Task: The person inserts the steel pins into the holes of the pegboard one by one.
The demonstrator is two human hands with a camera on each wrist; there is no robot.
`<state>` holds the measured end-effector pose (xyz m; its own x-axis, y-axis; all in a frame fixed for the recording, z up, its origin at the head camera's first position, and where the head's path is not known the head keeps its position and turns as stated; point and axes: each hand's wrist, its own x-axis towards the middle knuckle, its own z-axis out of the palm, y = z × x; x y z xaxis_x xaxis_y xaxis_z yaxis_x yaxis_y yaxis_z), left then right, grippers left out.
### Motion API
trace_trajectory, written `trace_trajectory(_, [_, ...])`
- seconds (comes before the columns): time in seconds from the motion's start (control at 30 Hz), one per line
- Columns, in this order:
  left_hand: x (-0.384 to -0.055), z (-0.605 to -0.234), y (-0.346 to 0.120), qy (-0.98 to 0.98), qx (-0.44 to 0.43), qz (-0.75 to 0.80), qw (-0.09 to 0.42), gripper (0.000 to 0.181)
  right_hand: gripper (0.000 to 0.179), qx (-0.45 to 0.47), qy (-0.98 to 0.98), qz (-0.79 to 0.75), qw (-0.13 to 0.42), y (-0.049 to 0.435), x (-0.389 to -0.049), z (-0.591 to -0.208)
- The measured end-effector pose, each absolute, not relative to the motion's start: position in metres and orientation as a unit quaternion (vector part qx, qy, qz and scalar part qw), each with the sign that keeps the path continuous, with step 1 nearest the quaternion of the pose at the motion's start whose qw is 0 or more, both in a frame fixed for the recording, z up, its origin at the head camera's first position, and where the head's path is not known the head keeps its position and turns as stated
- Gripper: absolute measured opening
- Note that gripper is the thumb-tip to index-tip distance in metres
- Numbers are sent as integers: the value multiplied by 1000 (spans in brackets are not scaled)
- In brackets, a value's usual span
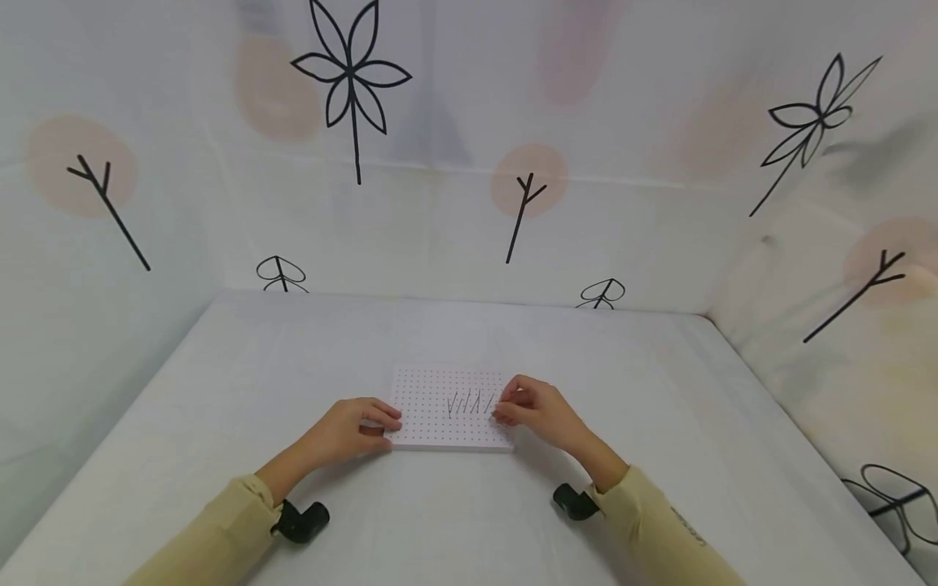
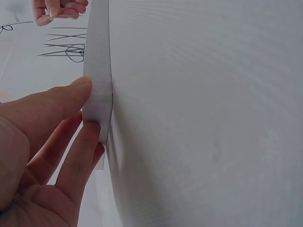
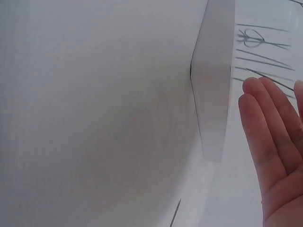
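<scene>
A white board (image 1: 421, 431) dotted with small holes lies on the table, and several thin dark pins (image 1: 470, 403) stand in it, some leaning. My left hand (image 1: 352, 427) grips the board's near left corner. In the left wrist view its thumb (image 2: 81, 87) is on the board's side face (image 2: 98, 61), with the other fingers round the corner. My right hand (image 1: 538, 411) is over the board's right part, beside the row of pins. In the right wrist view it pinches a thin dark pin (image 3: 265, 77) near the fingertips; the thumb is mostly out of frame.
The board lies on a white-covered table (image 1: 308, 358). White cloth walls (image 1: 454, 244) with printed leaves and twigs rise at the back and both sides. Black wrist devices (image 1: 302, 522) are strapped at both sleeves.
</scene>
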<state>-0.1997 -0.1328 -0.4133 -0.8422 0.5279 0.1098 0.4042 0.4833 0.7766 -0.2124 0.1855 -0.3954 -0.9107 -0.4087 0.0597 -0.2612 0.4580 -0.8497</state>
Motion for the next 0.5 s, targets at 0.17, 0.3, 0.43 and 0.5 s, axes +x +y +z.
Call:
trace_trajectory(0.17, [-199, -413, -133, 856, 270, 435, 74, 22, 12, -209, 852, -474, 80, 177, -211, -396])
trace_trajectory(0.3, [-199, -413, -133, 856, 268, 435, 75, 22, 12, -208, 857, -467, 73, 170, -211, -396])
trace_trajectory(0.43, [-200, -413, -133, 857, 271, 433, 73, 22, 10, -212, 860, -462, 56, 163, -211, -397])
trace_trajectory(0.5, [-200, -413, -133, 856, 273, 432, 72, 22, 10, -212, 861, -460, 45, 159, -211, -398])
